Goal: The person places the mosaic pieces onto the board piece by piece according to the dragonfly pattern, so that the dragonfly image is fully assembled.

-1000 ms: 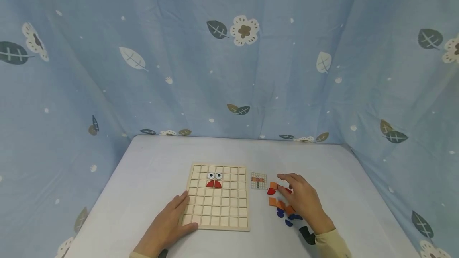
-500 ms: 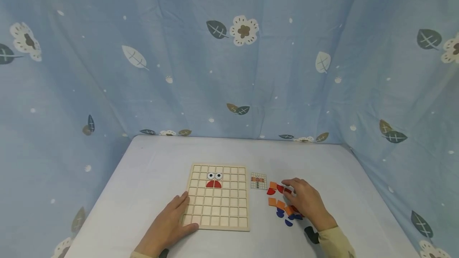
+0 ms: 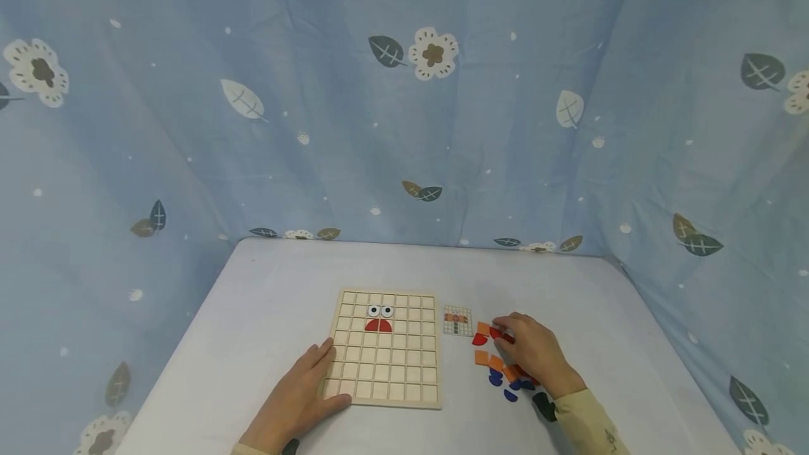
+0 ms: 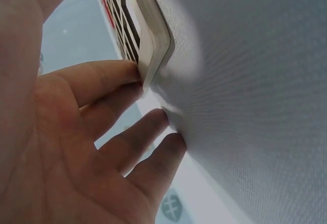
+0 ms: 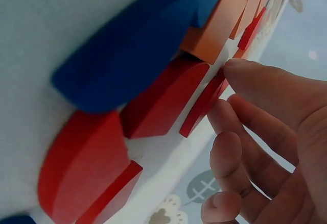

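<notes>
At the right of the white table (image 3: 272,286), a right hand (image 3: 537,357) pinches a red piece (image 5: 201,109) between thumb and fingertips.
Orange pieces (image 3: 482,357) and blue pieces (image 3: 510,395) lie loosely around it, probably spread so each can be picked singly. The left hand (image 3: 297,392) has its fingers spread: 2 touch the gridded board's (image 3: 383,355) left edge, and the thumb lies by its near edge, seemingly to steady it. Set on the board are 2 eye tiles (image 3: 374,311) above 2 red quarter shapes (image 3: 373,326); a small patterned card (image 3: 458,321) lies just beside it, likely for easy viewing.
</notes>
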Motion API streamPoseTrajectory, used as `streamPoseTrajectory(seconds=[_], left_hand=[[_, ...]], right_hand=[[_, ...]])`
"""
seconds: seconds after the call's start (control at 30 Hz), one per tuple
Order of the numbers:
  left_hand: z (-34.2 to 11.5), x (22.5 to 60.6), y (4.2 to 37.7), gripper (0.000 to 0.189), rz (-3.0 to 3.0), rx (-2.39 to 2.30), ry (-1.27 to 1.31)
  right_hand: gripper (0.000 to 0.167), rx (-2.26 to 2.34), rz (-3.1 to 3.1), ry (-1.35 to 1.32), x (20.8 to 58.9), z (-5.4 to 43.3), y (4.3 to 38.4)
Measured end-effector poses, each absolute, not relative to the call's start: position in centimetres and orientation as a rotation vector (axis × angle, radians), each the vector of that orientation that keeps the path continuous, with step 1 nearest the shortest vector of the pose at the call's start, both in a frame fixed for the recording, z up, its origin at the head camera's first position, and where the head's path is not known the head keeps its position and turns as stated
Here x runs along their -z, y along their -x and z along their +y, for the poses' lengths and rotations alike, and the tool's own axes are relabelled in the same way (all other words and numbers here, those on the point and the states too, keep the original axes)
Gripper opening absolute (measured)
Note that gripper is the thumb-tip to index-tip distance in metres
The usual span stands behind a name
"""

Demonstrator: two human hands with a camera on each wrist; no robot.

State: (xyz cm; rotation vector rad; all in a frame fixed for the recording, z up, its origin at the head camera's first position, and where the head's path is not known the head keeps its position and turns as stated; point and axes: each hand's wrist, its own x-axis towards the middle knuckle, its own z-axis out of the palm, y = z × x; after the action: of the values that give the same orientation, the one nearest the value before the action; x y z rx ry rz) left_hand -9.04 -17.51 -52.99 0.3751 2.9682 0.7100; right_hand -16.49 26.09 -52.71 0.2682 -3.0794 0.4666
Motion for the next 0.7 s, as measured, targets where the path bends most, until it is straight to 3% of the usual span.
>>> streamPoseTrajectory(seconds=[0.7], left_hand=[[-17.5, 52.8, 9.0, 0.095, 2.959, -0.718, -0.377]], right_hand=[[0.031, -0.481, -3.032, -0.22, 51.7, 26.2, 16.8]])
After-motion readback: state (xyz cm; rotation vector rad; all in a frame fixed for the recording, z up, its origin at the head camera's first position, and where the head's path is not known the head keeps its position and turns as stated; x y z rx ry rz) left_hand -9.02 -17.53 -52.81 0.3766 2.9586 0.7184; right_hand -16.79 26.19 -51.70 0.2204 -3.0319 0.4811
